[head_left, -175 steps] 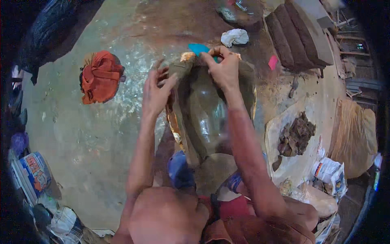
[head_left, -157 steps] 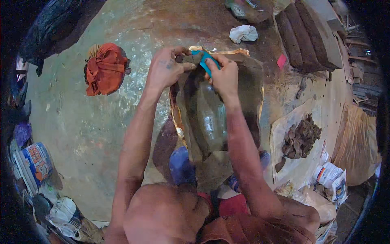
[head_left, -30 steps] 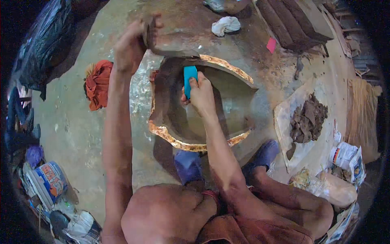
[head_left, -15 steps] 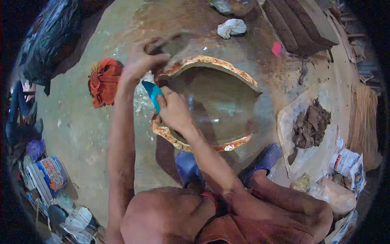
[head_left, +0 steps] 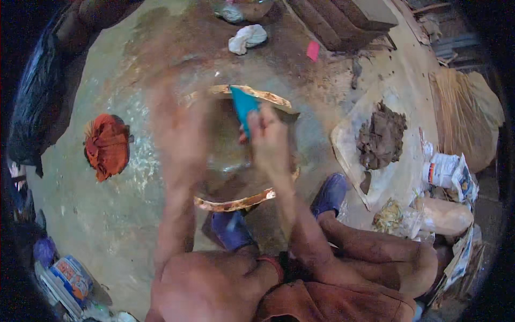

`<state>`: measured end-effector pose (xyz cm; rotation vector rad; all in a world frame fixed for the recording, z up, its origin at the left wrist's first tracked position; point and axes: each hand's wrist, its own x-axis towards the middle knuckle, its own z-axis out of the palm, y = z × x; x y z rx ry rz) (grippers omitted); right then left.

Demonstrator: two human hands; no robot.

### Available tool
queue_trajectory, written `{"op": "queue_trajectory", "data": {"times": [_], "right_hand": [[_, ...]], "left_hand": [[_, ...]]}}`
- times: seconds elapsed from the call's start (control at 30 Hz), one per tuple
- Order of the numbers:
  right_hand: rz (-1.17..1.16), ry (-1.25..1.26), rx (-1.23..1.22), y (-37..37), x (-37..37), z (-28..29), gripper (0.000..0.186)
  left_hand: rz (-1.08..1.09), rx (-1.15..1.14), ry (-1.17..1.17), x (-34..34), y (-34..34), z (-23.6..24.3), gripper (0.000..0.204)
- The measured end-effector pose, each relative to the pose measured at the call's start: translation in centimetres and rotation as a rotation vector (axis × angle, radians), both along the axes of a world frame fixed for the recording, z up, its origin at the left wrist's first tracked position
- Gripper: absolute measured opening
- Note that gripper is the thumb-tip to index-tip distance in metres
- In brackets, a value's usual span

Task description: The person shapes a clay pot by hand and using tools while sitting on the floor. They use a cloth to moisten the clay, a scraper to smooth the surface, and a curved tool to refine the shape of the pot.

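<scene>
On the floor in front of me stands a large hollow curved mould [head_left: 228, 161], dull grey-green inside. Its rough rim [head_left: 236, 204] is whitish with orange-brown patches. A teal piece [head_left: 245, 104], flat and tapering to a point, is gripped in my right hand [head_left: 270, 137] over the mould's hollow. The point of the teal piece overlaps the far rim; I cannot tell whether it touches. My left hand [head_left: 185, 123] is at the mould's left side, so smeared by motion that its fingers and anything in them cannot be made out.
A bundled orange-red cloth [head_left: 108, 146] lies at left, a white crumpled cloth [head_left: 247, 39] at the far side. Dark clay lumps [head_left: 382, 137] rest on a pale sheet [head_left: 346, 155] at right. Tubs and bags line both sides. My feet in purple shoes [head_left: 232, 229] stand near the mould.
My right hand has carried the teal piece from the mould's left end to over its hollow. My left hand has come down nearer the mould. The whole view has shifted.
</scene>
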<state>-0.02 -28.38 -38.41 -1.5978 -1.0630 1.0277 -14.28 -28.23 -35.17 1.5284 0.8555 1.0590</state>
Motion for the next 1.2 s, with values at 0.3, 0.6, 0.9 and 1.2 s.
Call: {"op": "queue_trajectory", "data": {"times": [0.3, 0.6, 0.9, 1.2], "right_hand": [[0.247, -0.757, 0.055, 6.5, 11.7, -1.7, 0.031], [0.289, -0.513, -0.091, 1.7, 16.9, -2.6, 0.028], [0.683, -0.111, -0.399, -6.5, 11.8, -2.5, 0.022], [0.532, -0.522, -0.352, -3.2, 2.3, 6.2, 0.020]], "left_hand": [[0.575, -1.029, -0.913, -3.9, -16.6, -11.5, 0.057], [0.476, -0.700, -0.323, -5.8, -3.6, -10.6, 0.066], [-0.208, -0.480, 0.096, -6.5, 18.8, -9.3, 0.063], [0.067, -0.497, -0.277, -11.4, 12.1, -13.6, 0.066]]}}
